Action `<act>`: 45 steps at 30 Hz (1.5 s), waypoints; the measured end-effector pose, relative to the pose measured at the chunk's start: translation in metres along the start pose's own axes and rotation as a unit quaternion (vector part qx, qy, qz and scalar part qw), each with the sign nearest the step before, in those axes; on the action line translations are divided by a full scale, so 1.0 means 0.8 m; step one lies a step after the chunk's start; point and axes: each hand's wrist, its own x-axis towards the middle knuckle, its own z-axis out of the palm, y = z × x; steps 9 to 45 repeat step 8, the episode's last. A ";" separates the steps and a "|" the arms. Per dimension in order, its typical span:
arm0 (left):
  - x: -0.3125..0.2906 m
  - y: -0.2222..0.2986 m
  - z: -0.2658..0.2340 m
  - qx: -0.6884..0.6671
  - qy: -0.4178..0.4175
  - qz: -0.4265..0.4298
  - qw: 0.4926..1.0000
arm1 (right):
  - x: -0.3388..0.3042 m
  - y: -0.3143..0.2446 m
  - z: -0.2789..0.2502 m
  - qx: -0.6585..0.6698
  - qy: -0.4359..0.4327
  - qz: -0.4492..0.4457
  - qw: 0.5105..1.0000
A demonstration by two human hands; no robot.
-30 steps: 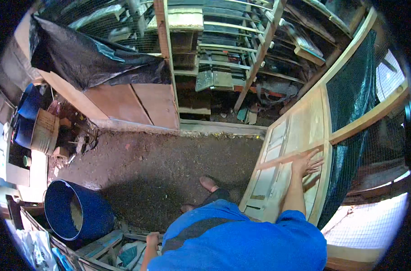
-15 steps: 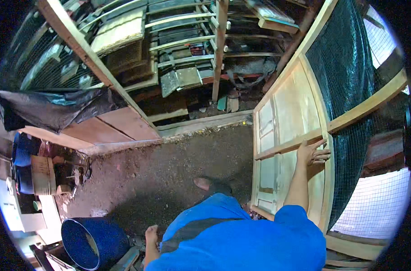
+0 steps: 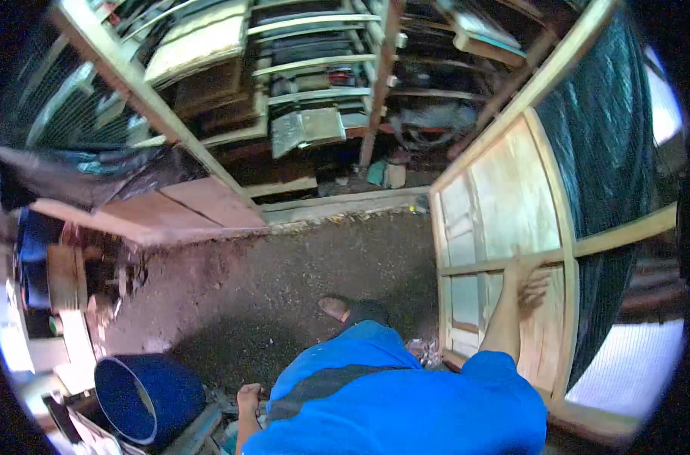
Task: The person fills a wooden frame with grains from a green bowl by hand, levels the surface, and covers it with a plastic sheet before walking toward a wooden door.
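My right arm (image 3: 502, 326) stretches to a wooden-framed door (image 3: 518, 189) at the right. My right hand (image 3: 530, 288) is at its middle cross rail (image 3: 466, 268), fingers spread and slightly smeared by motion. It lies against or just in front of the panel below the rail; firm contact cannot be made out. Light plywood fills the door's lower part, and black sheeting (image 3: 606, 144) with wire mesh covers the area to its right. My left hand (image 3: 248, 396) hangs low by my side, fingers curled in, with no object showing in it.
A blue barrel (image 3: 166, 394) lies tipped at the lower left. Ahead, a wooden sill (image 3: 345, 203) crosses the dirt floor (image 3: 261, 280) at a doorway. Beyond it stand slatted shelves (image 3: 314, 64) with boards. A low plywood wall (image 3: 170, 212) is at the left.
My right hand has slid off the door's outer upright to the panel by the cross rail. The door sits slightly farther right in view. My left hand stays low.
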 end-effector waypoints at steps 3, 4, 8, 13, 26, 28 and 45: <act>-0.004 -0.039 -0.006 0.028 0.092 -0.028 0.995 | -0.028 -0.028 0.084 -0.022 -0.086 -0.055 0.994; -0.016 -0.065 -0.004 0.009 0.123 -0.056 0.991 | -0.047 -0.047 0.103 -0.022 -0.150 -0.048 0.987; -0.089 -0.026 0.040 -0.155 0.184 -0.026 0.970 | -0.151 -0.151 0.116 -0.105 -0.307 -0.152 0.934; -0.089 -0.026 0.040 -0.155 0.184 -0.026 0.970 | -0.151 -0.151 0.116 -0.105 -0.307 -0.152 0.934; -0.089 -0.026 0.040 -0.155 0.184 -0.026 0.970 | -0.151 -0.151 0.116 -0.105 -0.307 -0.152 0.934; -0.089 -0.026 0.040 -0.155 0.184 -0.026 0.970 | -0.151 -0.151 0.116 -0.105 -0.307 -0.152 0.934; -0.089 -0.026 0.040 -0.155 0.184 -0.026 0.970 | -0.151 -0.151 0.116 -0.105 -0.307 -0.152 0.934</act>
